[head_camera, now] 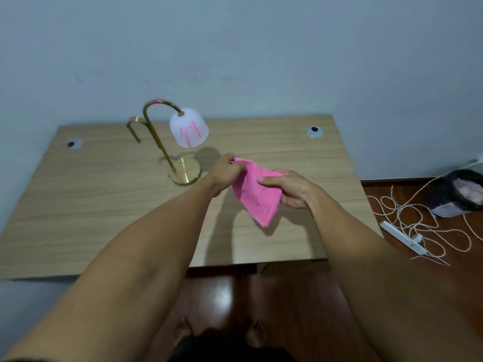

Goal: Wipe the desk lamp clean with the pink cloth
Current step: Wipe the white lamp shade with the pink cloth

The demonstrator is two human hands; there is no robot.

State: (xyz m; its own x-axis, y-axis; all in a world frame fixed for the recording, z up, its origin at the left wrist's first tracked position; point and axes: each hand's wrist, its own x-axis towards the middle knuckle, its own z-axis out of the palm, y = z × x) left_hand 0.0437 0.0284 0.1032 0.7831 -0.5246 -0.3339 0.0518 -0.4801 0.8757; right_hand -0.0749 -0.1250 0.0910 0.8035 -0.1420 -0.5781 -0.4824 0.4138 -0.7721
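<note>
Bare forearms, bare feet, no sleeves visible.

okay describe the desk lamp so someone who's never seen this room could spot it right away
Start at the wooden desk against the pale wall and look to its back left part, left of the two hands holding the pink cloth. The desk lamp stands there on a round brass base, its thin gold stem arching over to a hanging white dome shade. Pink marker scribbles on shade and base set it apart.
</note>
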